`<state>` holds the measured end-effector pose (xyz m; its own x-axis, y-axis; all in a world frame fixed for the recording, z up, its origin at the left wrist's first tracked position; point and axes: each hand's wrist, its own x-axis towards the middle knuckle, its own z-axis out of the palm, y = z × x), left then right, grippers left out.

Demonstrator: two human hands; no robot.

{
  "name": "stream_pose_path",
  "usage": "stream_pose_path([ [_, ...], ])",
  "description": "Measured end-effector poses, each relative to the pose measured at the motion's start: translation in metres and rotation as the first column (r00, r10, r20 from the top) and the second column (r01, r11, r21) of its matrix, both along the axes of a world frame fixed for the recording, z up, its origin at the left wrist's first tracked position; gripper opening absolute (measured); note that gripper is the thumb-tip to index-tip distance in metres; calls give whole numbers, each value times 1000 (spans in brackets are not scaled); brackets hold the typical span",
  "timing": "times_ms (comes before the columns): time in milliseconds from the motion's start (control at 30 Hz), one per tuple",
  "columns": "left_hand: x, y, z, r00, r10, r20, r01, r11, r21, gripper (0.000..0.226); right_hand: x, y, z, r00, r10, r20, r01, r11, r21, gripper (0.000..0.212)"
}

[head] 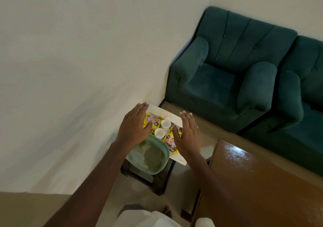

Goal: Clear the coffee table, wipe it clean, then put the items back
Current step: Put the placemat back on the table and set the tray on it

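Observation:
A small side table [180,160] with a pale top stands against the wall. On it lie two yellow snack packets [153,121] [170,140], two white cups [165,124] [159,132] and a green plastic basket [153,157]. My left hand [134,123] hovers flat over the left packet, fingers straight. Over the right packet hangs my right hand [188,136], also with straight fingers. Neither hand grips anything. The brown coffee table [253,183] with a glossy, wet-looking top is at the lower right.
Two teal armchairs [227,66] [307,90] stand behind the tables on the right. A white wall [78,69] runs along the left. The side table's dark frame [157,185] stands on a beige floor. My white clothing shows at the bottom edge.

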<state>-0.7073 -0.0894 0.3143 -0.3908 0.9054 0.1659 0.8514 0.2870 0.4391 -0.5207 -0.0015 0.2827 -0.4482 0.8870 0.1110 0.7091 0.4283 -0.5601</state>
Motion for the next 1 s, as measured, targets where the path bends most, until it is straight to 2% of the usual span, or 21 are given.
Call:
stream_pose_path([
  [533, -84, 101, -37, 987, -131, 97, 141, 985, -103, 64, -67, 61, -35, 975, -222, 6, 222, 972, -79, 55],
  [667, -96, 113, -53, 983, -144, 114, 159, 978, -133, 62, -77, 70, -49, 975, -222, 22, 223, 968, -114, 55],
  [800, -100, 128, -77, 972, -135, 195, 165, 975, -146, 52, -80, 83, -71, 973, -228, 35, 231, 956, -182, 54],
  [900, -101, 141, -104, 959, -133, 250, 170, 976, -133, 46, -74, 94, -97, 976, -209, 69, 219, 952, -215, 54],
  [1000, -101, 155, -140, 956, -98, 276, 153, 971, -186, 45, -66, 106, -131, 972, -189, 139, 219, 945, -243, 53],
])
